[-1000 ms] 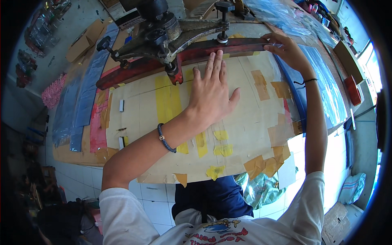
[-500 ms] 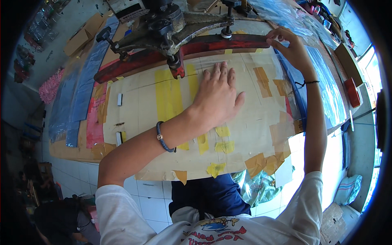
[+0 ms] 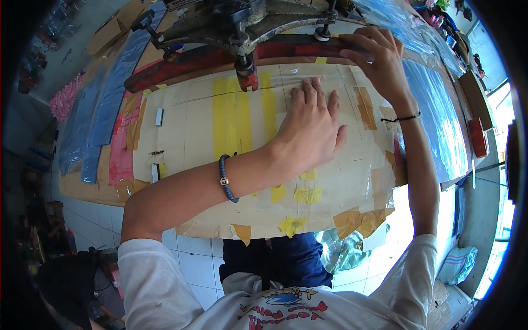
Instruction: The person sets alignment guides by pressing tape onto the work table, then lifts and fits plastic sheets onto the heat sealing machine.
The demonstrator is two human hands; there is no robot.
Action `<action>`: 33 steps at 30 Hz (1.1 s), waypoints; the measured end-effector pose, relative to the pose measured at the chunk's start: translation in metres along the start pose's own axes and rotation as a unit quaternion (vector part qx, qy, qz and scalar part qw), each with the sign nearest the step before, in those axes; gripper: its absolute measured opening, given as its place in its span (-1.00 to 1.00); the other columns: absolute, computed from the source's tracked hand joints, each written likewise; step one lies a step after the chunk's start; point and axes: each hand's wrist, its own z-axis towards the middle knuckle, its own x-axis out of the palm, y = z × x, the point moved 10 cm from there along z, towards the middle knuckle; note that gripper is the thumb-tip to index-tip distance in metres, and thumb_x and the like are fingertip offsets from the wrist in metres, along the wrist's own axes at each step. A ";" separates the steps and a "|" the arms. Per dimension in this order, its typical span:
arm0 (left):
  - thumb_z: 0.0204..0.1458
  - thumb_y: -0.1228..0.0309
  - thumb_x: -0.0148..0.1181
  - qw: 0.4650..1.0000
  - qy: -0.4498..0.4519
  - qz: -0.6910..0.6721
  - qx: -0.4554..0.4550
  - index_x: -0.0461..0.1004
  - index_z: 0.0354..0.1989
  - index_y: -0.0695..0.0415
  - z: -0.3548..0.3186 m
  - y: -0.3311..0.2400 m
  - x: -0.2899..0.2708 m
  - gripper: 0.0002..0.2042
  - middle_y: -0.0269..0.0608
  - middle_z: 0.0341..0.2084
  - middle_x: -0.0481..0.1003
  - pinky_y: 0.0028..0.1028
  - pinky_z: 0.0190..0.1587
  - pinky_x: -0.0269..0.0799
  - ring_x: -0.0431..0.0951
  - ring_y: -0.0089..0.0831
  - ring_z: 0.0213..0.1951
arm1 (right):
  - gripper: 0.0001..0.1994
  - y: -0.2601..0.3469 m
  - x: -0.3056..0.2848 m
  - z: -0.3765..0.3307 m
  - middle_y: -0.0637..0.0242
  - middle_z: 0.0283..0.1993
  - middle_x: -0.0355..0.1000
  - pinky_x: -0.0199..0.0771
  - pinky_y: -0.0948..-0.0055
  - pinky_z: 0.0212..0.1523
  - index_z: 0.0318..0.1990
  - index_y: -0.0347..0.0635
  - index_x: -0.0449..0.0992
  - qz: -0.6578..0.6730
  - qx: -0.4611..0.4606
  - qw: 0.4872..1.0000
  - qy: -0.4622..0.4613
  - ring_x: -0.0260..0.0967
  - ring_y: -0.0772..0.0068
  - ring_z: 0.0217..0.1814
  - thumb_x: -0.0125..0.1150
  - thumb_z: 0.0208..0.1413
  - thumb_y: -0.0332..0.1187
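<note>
A cardboard-covered counter (image 3: 209, 181) is lying under both hands, patched with yellow tape strips (image 3: 242, 110), brown tape and small yellow scraps near its front edge. Across its far side a long red bar (image 3: 187, 66) is running left to right, tilted lower at the left, with a dark metal machine arm (image 3: 242, 22) sitting over it and crowding the space just past the fingertips. Blue plastic sheets (image 3: 434, 110) are lying to the right and more to the far left. The left hand (image 3: 311, 129) is pressing flat, fingers spread open, on a clear plastic sheet (image 3: 330, 77) that is hard to make out on the cardboard just before the bar; its long axis is seeming to run along the bar. The right hand (image 3: 379, 60) is curling its fingers over the bar's right end, touching it. Compared with a second ago, the machine and bar are sitting higher in view, and the left hand is lying a little nearer the bar.
</note>
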 end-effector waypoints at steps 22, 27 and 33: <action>0.25 0.08 -0.10 1.000 -0.003 -0.011 0.021 0.37 0.24 0.40 0.002 -0.001 0.006 -0.39 0.58 0.16 0.33 0.01 0.29 0.22 0.35 0.31 0.23 | -0.67 -0.051 -0.012 -0.012 0.32 -0.04 0.54 0.43 0.30 0.10 -0.05 0.00 0.68 0.084 0.056 0.994 0.038 0.43 0.28 0.07 0.50 -0.02 -0.26; 0.26 0.08 -0.12 0.999 -0.006 -0.020 0.030 0.37 0.24 0.41 0.003 0.001 0.005 -0.40 0.58 0.16 0.33 0.01 0.29 0.21 0.35 0.30 0.22 | -0.67 -0.080 -0.007 -0.018 0.37 -0.03 0.54 0.43 0.31 0.09 -0.06 0.00 0.68 0.109 0.121 0.984 0.069 0.44 0.34 0.01 0.51 -0.02 -0.25; 0.26 0.08 -0.12 0.999 -0.009 -0.024 0.032 0.38 0.24 0.41 0.004 0.002 0.005 -0.40 0.57 0.15 0.34 -0.01 0.29 0.22 0.36 0.29 0.21 | -0.65 -0.085 -0.005 -0.021 0.41 -0.05 0.53 0.42 0.33 0.05 -0.04 0.00 0.66 0.116 0.115 0.983 0.087 0.40 0.37 -0.05 0.51 -0.02 -0.24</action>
